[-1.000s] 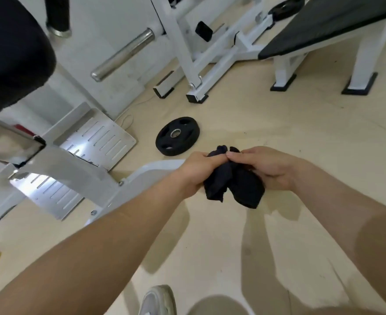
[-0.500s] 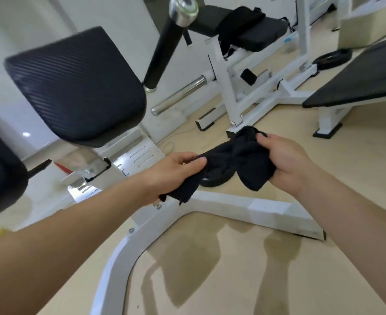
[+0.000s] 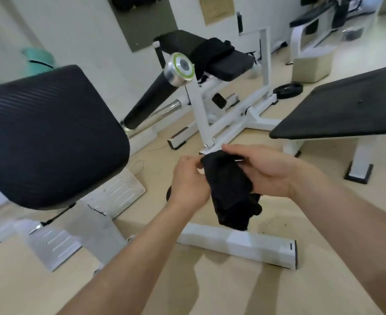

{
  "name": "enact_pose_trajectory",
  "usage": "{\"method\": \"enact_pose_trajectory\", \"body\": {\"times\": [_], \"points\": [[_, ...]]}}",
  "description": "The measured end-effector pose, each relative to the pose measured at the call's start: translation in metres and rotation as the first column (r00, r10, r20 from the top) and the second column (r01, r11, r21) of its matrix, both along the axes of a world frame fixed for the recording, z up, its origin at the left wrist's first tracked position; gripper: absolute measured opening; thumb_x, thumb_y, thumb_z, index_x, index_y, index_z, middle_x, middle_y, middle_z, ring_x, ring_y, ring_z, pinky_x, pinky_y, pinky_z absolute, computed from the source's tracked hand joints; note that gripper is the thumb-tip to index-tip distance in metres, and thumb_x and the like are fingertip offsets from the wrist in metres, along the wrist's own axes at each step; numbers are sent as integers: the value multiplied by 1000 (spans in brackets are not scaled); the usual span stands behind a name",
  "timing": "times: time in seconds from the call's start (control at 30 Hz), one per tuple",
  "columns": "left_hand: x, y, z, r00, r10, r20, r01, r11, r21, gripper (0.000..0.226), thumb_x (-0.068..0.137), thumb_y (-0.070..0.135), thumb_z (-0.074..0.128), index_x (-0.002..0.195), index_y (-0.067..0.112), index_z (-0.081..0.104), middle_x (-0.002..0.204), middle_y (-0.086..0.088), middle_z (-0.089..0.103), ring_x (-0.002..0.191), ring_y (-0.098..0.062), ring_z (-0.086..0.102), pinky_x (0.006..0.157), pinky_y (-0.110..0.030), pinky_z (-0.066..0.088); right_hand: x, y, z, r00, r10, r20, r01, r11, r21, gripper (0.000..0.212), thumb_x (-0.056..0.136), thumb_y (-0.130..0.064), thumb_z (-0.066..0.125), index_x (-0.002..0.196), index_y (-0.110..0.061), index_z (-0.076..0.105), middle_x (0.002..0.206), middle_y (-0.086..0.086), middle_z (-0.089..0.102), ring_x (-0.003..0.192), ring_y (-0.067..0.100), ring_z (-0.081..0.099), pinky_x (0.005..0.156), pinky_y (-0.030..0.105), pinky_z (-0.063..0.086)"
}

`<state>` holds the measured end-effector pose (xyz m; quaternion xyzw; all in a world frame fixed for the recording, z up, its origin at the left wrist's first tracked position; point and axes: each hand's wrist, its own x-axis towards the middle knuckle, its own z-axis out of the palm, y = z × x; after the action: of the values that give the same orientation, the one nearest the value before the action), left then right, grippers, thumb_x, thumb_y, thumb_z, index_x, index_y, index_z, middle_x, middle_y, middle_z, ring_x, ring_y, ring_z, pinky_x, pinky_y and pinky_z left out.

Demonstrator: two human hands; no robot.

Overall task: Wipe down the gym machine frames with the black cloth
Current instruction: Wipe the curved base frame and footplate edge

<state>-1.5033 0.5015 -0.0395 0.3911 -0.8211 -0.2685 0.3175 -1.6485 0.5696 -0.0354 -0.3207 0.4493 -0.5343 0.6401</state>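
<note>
The black cloth (image 3: 229, 189) hangs bunched between my two hands in mid-air, above the floor. My left hand (image 3: 188, 181) pinches its upper left edge. My right hand (image 3: 264, 170) holds the cloth from the right, fingers laid over its top. Just below the cloth lies the white base bar (image 3: 239, 245) of the near machine's frame. A second white frame (image 3: 228, 123) with an upright post stands farther back, behind my hands.
A large black padded seat (image 3: 46, 135) fills the left. A black roller pad (image 3: 155, 98) with a chrome end cap angles up behind it. A black bench pad (image 3: 346, 110) on white legs stands at the right. A weight plate (image 3: 287, 89) lies on the floor beyond.
The view has tilted up, showing more of the room. My hands have come closer together and the cloth, stretched between them before, now hangs bunched downward.
</note>
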Motion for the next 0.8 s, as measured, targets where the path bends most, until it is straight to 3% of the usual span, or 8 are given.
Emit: {"method": "enact_pose_trajectory", "body": {"times": [0.07,0.13,0.27,0.4,0.57,0.67,0.73,0.8], "points": [[-12,7,2,980,61,-188,2,949,316,22,87,12,61,71,21,72,64,6,66,62,-11,59,58,-28,51,-12,4,11,983,-65,-174,73,996,42,24,97,-23,53,112,-9,65,109,12,71,104,28,67,81,41,56],[-21,22,15,932,114,-343,139,763,631,22,92,16,58,75,20,71,62,7,67,58,-6,63,53,-20,50,-20,10,28,905,-170,-389,217,973,78,19,97,-21,54,102,-12,70,98,9,74,95,24,69,80,40,57],[-34,53,54,917,179,-357,220,518,827,20,87,0,56,102,13,62,91,-14,72,81,-16,68,70,-23,54,-30,19,72,729,-335,-597,444,895,39,21,95,-26,56,87,-19,74,91,6,74,86,21,69,81,40,56],[-43,81,129,914,163,-372,261,466,846,36,81,2,57,110,23,57,97,-14,71,80,-18,65,82,-32,51,-29,26,137,699,-548,-460,628,778,27,21,96,-32,53,100,-36,73,107,-12,68,104,12,62,96,37,51],[-50,83,249,877,176,-448,327,464,823,41,81,11,51,113,33,64,94,-9,69,92,-22,63,92,-49,48,-29,33,240,711,-600,-367,671,736,96,26,98,-30,49,91,-30,73,91,-7,70,90,16,68,80,37,59],[-56,65,316,740,374,-559,478,292,828,50,91,-4,43,121,32,61,101,-14,70,93,-26,68,76,-40,55,-46,29,301,739,-673,29,633,708,314,25,99,-23,50,85,-16,70,82,2,68,76,16,66,68,34,57],[-55,45,354,642,526,-558,534,215,818,48,93,-9,38,120,21,64,109,-15,70,98,-28,69,75,-35,57,-60,23,337,636,-713,295,580,694,426,22,99,-16,48,83,-12,63,75,3,60,62,13,61,59,28,54],[-51,28,381,610,595,-523,501,221,837,42,92,-9,37,115,9,66,108,-15,71,102,-28,68,77,-32,57,-72,16,367,545,-773,325,594,629,501,15,95,-8,52,86,-8,64,74,5,60,60,14,62,59,26,56]]}}
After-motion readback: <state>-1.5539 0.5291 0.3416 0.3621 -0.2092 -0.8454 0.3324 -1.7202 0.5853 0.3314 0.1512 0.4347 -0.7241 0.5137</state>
